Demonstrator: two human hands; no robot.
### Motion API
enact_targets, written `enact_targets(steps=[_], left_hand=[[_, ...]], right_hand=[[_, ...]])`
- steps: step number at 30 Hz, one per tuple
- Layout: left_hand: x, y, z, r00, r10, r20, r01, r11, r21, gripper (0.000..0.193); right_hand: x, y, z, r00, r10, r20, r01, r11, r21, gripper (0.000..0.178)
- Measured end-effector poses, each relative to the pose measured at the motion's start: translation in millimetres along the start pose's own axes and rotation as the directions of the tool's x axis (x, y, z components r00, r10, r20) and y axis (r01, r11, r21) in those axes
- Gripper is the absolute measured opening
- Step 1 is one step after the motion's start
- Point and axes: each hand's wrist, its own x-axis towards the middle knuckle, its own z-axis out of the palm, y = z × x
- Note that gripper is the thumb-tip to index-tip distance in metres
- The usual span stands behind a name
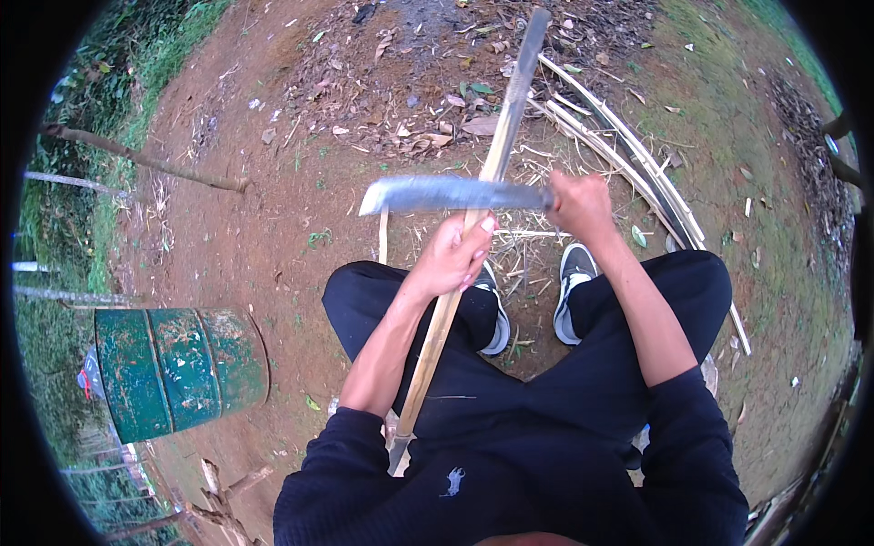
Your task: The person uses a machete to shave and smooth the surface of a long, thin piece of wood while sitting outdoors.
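My left hand (452, 253) is closed round a long split bamboo strip (437, 350), which slants from beside my left hip up to the far middle. In my right hand (583, 207) is a machete (432, 194), gripped at its handle end. The blade points left and lies across the strip just beyond my left hand, slightly blurred. Whether its edge touches the bamboo I cannot tell. Pale shavings (523, 259) litter the soil between my shoes (572, 282).
A pile of split bamboo strips (637, 164) lies to the far right. At the left stands a worn green metal drum (177, 369). A wooden pole (150, 156) slants in the far left, and cut branches (218, 500) are at the near left. Dry leaves (437, 136) cover soil ahead.
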Motion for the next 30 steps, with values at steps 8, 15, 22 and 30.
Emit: enact_targets(steps=[8,15,22,30], left_hand=[[8,11,-13,0.997,0.042,0.058,-0.030,0.980,-0.195,0.027],[10,15,-13,0.993,0.096,0.063,-0.071,0.945,-0.319,0.030],[1,12,-7,0.999,0.010,0.049,-0.006,0.995,-0.096,0.034],[-4,11,-5,0.999,-0.005,0.040,0.008,0.997,-0.076,0.030]], right_hand=[[26,90,-27,0.712,0.689,-0.133,-0.659,0.722,0.211,0.024],[6,-17,-39,0.958,0.285,0.007,-0.261,0.866,0.427,0.011],[-5,-41,-35,0.992,-0.123,-0.014,0.123,0.985,0.122,0.017],[-4,-41,-28,0.986,-0.167,-0.023,0.168,0.984,0.062,0.018]])
